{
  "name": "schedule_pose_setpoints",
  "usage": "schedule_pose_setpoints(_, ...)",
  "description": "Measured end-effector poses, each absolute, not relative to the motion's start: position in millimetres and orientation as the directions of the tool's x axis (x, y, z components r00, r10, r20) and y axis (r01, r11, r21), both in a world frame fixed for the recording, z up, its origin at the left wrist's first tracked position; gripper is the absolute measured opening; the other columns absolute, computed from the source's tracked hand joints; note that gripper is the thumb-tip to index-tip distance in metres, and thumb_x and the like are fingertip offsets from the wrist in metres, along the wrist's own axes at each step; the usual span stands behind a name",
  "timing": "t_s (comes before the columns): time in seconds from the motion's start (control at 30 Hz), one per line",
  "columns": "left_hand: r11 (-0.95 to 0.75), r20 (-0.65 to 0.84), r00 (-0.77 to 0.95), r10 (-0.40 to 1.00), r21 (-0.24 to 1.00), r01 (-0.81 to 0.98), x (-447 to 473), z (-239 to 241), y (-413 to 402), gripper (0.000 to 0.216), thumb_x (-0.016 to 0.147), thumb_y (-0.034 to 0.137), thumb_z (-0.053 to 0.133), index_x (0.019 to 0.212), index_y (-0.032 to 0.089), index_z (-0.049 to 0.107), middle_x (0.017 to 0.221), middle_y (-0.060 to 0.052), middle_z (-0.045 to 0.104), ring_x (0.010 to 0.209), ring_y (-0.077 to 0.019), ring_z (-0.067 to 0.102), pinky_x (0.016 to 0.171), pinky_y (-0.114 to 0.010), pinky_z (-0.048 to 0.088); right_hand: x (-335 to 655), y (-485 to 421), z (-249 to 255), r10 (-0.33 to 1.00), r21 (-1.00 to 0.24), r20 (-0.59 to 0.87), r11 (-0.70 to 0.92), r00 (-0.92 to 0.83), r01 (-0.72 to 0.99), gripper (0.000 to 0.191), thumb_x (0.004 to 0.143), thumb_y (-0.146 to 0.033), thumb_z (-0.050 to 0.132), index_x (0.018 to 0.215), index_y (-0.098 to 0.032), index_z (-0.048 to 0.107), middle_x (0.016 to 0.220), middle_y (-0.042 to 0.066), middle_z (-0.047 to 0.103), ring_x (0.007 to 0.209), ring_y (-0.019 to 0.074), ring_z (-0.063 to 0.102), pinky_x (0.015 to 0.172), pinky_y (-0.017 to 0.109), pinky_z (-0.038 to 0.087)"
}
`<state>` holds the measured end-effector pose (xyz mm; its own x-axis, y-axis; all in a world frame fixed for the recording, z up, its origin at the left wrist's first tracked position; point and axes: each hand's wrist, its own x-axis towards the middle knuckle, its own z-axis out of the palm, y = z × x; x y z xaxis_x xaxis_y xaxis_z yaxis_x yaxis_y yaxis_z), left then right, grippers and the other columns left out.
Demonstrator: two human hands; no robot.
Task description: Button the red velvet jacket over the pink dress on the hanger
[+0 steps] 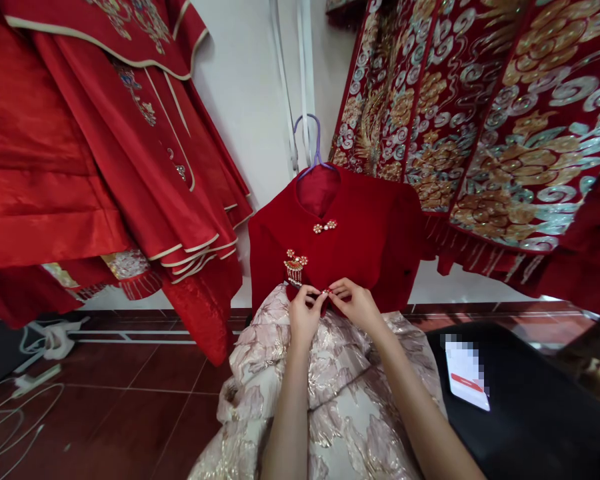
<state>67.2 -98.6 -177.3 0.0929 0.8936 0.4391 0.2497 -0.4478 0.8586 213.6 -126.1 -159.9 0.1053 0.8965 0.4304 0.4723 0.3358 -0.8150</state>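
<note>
A dark red jacket (pixel 365 233) hangs on a purple hanger (pixel 314 143) against the white wall, above a pale floral brocade skirt (pixel 350 400). It bears a pearl knot button (pixel 325 227) near the collar and a tasselled gold brooch (pixel 295 267). My left hand (pixel 305 313) and my right hand (pixel 355 303) meet at the jacket's lower front edge. Both pinch a small fastening there, fingertips almost touching.
Red embroidered garments (pixel 105 153) hang at the left. Heavily patterned red and gold robes (pixel 490 113) hang at the right. A phone (pixel 467 373) lies on a black surface (pixel 540 420) at the lower right. White cables (pixel 25 380) trail over the red tiled floor.
</note>
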Motion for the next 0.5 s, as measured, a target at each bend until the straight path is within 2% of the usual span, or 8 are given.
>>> schedule_pose_setpoints(0.2, -0.416, 0.409, 0.076, 0.909, 0.89, 0.188, 68, -175, -100, 0.022, 0.08, 0.04, 0.061, 0.08, 0.017, 0.059, 0.074, -0.002, 0.064, 0.065, -0.012, 0.06, 0.057, -0.02, 0.044, 211, -126, -161, 0.898, -0.818, 0.426, 0.331, 0.108, 0.471, 0.016, 0.081, -0.032, 0.058, 0.09, -0.02, 0.062, 0.085, 0.004, 0.07, 0.075, 0.0157, 0.066, 0.071, 0.029, 0.054)
schedule_pose_setpoints(0.37, -0.411, 0.404, 0.078, 0.912, 0.899, 0.152, 69, -169, -106, 0.025, 0.076, 0.04, 0.065, 0.082, 0.017, 0.06, 0.081, -0.004, 0.066, 0.072, -0.0131, 0.062, 0.057, -0.02, 0.044, 216, -131, -155, 0.908, -0.836, 0.408, 0.331, 0.093, 0.438, 0.016, 0.08, -0.033, 0.059, 0.089, -0.02, 0.061, 0.084, 0.003, 0.069, 0.075, 0.0151, 0.066, 0.069, 0.027, 0.052)
schedule_pose_setpoints(0.43, -0.367, 0.364, 0.051, 0.93, 0.928, 0.062, 69, -164, -103, 0.031, 0.073, 0.042, 0.068, 0.09, 0.016, 0.06, 0.083, -0.005, 0.067, 0.073, -0.0134, 0.063, 0.058, -0.02, 0.047, 223, -134, -149, 0.922, -0.854, 0.382, 0.323, 0.069, 0.409, 0.017, 0.078, -0.033, 0.061, 0.088, -0.019, 0.062, 0.081, 0.003, 0.069, 0.074, 0.0149, 0.065, 0.069, 0.027, 0.052)
schedule_pose_setpoints(0.5, -0.274, 0.277, 0.016, 0.961, 0.956, -0.11, 70, -155, -94, 0.039, 0.073, 0.045, 0.067, 0.096, 0.015, 0.06, 0.088, -0.007, 0.067, 0.075, -0.0144, 0.063, 0.061, -0.023, 0.051, 232, -140, -141, 0.929, -0.869, 0.365, 0.318, 0.056, 0.379, 0.018, 0.076, -0.034, 0.063, 0.085, -0.018, 0.062, 0.078, 0.003, 0.068, 0.071, 0.0144, 0.064, 0.068, 0.026, 0.051)
